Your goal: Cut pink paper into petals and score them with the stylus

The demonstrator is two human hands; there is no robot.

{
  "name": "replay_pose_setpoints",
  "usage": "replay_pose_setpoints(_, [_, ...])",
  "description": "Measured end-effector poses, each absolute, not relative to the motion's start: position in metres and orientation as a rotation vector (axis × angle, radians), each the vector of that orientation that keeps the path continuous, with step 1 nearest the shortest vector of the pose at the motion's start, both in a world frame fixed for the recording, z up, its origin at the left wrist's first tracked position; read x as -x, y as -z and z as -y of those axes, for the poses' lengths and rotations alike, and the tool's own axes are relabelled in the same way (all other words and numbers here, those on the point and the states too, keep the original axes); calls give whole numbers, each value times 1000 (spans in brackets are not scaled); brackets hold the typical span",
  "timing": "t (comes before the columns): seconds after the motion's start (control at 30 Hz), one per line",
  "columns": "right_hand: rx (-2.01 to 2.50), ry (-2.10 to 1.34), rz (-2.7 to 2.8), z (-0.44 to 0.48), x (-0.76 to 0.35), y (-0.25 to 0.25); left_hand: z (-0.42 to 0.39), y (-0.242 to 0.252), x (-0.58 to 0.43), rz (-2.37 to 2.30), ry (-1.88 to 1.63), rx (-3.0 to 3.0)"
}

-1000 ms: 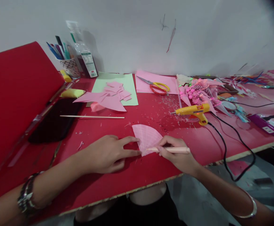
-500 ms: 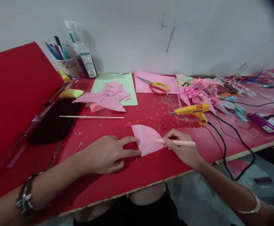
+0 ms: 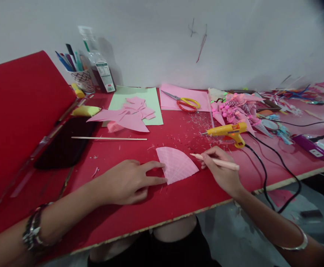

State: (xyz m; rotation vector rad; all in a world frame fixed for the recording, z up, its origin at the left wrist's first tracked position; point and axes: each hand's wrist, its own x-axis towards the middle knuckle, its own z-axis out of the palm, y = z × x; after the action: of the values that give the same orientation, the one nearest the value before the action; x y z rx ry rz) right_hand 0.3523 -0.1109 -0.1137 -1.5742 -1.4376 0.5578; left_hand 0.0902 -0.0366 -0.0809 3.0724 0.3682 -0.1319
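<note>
A pink fan-shaped paper piece (image 3: 176,164) with fine lines lies on the red table (image 3: 178,200) near its front edge. My left hand (image 3: 128,181) rests flat beside it, two fingers stretched out and pressing its left corner. My right hand (image 3: 223,170) is closed round a pale pink pen (image 3: 216,162), whose tip points left and sits just off the paper's right edge.
A yellow glue gun (image 3: 230,131) with a black cord (image 3: 264,167) lies behind my right hand. Further back are scissors (image 3: 184,102) on pink sheets, pink scraps (image 3: 128,115) on green paper, a thin stick (image 3: 108,138), a cup of pens (image 3: 79,74) and craft clutter (image 3: 242,107).
My right hand has drawn the pen to the right and up, from the paper's lower point to just past its right edge. My left hand has stayed put.
</note>
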Motion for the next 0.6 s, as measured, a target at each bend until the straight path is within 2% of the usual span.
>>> replay_pose_setpoints(0.3, [1338, -906, 1747, 118, -327, 105, 37, 83, -90, -361, 69, -3075])
replay_pose_setpoints(0.6, [1379, -1008, 1777, 115, -324, 103, 36, 82, -91, -365, 74, -3087])
